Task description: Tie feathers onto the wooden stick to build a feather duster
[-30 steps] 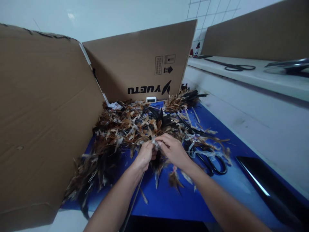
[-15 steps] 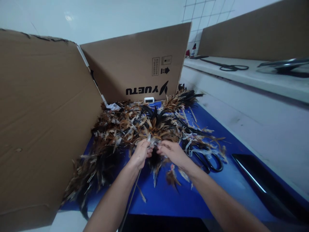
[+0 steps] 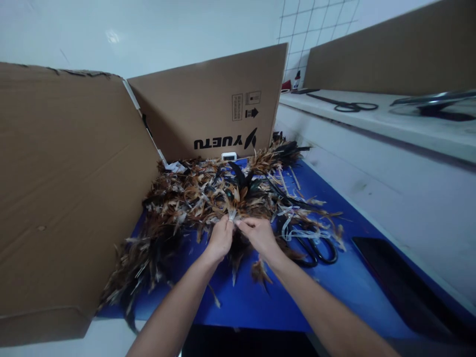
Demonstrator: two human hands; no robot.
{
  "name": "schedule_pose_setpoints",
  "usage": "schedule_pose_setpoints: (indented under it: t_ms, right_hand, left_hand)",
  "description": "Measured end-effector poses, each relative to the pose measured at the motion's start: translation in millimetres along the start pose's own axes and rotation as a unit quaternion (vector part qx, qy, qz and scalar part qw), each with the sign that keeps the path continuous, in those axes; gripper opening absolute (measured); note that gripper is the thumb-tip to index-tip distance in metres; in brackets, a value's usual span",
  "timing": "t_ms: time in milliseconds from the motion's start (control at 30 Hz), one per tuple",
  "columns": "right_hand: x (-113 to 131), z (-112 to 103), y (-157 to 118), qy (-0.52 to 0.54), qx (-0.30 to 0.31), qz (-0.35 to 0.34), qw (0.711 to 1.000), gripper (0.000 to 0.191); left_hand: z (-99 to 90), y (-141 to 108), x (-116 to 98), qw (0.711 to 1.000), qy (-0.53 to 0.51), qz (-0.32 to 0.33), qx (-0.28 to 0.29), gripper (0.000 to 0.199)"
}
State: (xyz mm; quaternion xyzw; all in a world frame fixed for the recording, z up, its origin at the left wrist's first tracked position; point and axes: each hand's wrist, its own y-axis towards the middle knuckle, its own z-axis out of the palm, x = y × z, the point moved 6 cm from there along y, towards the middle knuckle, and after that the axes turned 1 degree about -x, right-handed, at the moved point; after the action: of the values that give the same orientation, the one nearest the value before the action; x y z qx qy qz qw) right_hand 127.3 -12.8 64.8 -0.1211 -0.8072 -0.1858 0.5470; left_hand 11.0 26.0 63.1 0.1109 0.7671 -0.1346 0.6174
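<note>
My left hand (image 3: 221, 237) is closed around the pale base of a feather bundle (image 3: 238, 196), whose brown and black feathers fan upward and away from me. Close beside it, my right hand (image 3: 258, 235) pinches with thumb and forefinger at the white base; whatever lies between those fingertips is too small to make out. A wide heap of loose brown, black and whitish feathers (image 3: 186, 198) surrounds both hands. Right of my right hand, a clear plastic strip (image 3: 305, 233) lies over black-handled scissors (image 3: 327, 252), their blades hidden by feathers.
Cardboard panels (image 3: 208, 99) wall off the back and left of the blue table (image 3: 260, 307). A small white device (image 3: 229, 156) stands at the back. A black flat object (image 3: 401, 282) lies at right. More scissors (image 3: 355, 106) rest on the white ledge (image 3: 420, 116).
My two hands have come closer together at the bundle's base, the right one moving slightly left. The view has shifted a little. A thin stem below my left hand is out of sight.
</note>
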Motion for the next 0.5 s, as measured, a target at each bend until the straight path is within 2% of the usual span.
schedule_pose_setpoints:
  t_ms: [100, 167, 367, 500]
  right_hand:
    - [-2, -2, 1, -0.012, -0.014, 0.001, 1.000, 0.029]
    - [-1, -5, 2, -0.021, -0.020, 0.003, 1.000, 0.028]
    - [9, -11, 4, -0.069, -0.010, -0.038, 0.997, 0.025]
    - [4, -9, 5, -0.041, 0.007, -0.034, 0.999, 0.023]
  left_hand:
    - [4.1, -4, -13, 0.982, 0.164, 0.090, -0.024, 0.019]
    - [8.0, -7, -18, 0.962, 0.243, 0.118, -0.041, 0.021]
    - [19.2, -17, -19, 0.911, 0.378, 0.142, -0.080, 0.024]
    - [27.1, -22, -18, 0.864, 0.468, 0.154, -0.098, 0.031]
